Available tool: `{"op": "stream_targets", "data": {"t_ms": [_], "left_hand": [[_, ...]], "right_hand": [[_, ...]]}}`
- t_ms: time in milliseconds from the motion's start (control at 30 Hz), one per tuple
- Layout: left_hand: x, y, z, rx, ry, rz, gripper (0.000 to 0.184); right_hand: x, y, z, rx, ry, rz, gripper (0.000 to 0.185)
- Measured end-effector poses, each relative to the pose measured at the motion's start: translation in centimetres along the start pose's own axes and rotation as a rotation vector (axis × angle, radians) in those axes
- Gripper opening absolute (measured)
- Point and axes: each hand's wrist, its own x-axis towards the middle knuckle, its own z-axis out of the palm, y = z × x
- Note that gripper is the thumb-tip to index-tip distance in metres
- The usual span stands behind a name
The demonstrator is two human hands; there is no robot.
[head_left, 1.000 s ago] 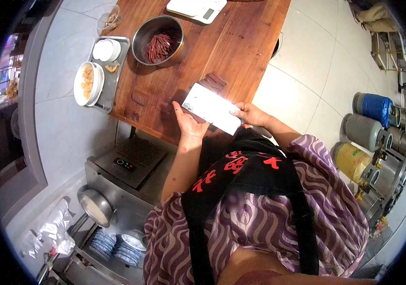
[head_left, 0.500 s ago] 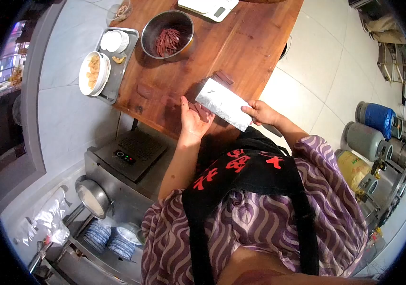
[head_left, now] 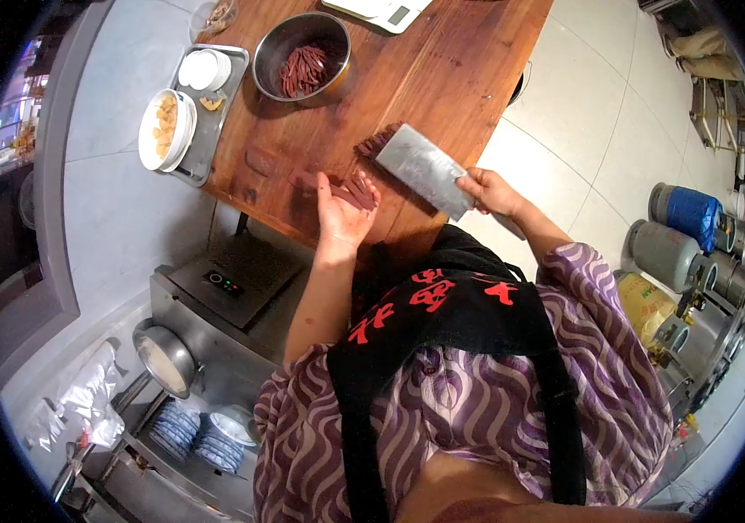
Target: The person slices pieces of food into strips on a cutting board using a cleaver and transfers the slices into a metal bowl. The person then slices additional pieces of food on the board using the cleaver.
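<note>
Meat strips (head_left: 304, 71) sit in the bowl (head_left: 301, 30). I see the left hand (head_left: 345, 218) palm up, fingers barely curled, meat piece (head_left: 357, 193) across them. Cut strips (head_left: 374, 141) just beside the cleaver (head_left: 420, 166); right hand (head_left: 492, 193) gripping it, thumb on blade.

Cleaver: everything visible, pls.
The cleaver has a broad, roughly rectangular grey blade that looks like metal, with paler smears on its face. The right hand grips its near end, largely hiding the handle. One broad face is turned up, mostly over the wooden table, its far end by dark red strips. Whether it touches them or the tabletop is unclear.
</note>
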Motion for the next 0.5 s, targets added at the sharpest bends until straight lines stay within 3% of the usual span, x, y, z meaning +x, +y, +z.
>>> {"op": "stream_targets", "data": {"t_ms": [233,300,500], "left_hand": [[2.2,2.1,-3.8,0.386,0.213,0.214,0.053],[3.5,1.7,-4.5,0.398,0.408,0.251,0.044],[6.3,-0.8,-1.5,0.509,0.432,0.269,0.036]], "right_hand": [[0.9,1.2,-6.1,-0.126,0.565,0.013,0.034],[1.7,0.9,-6.1,-0.173,0.539,0.025,0.034],[2.5,-1.0,0.0,-0.348,0.328,0.033,0.036]]}}
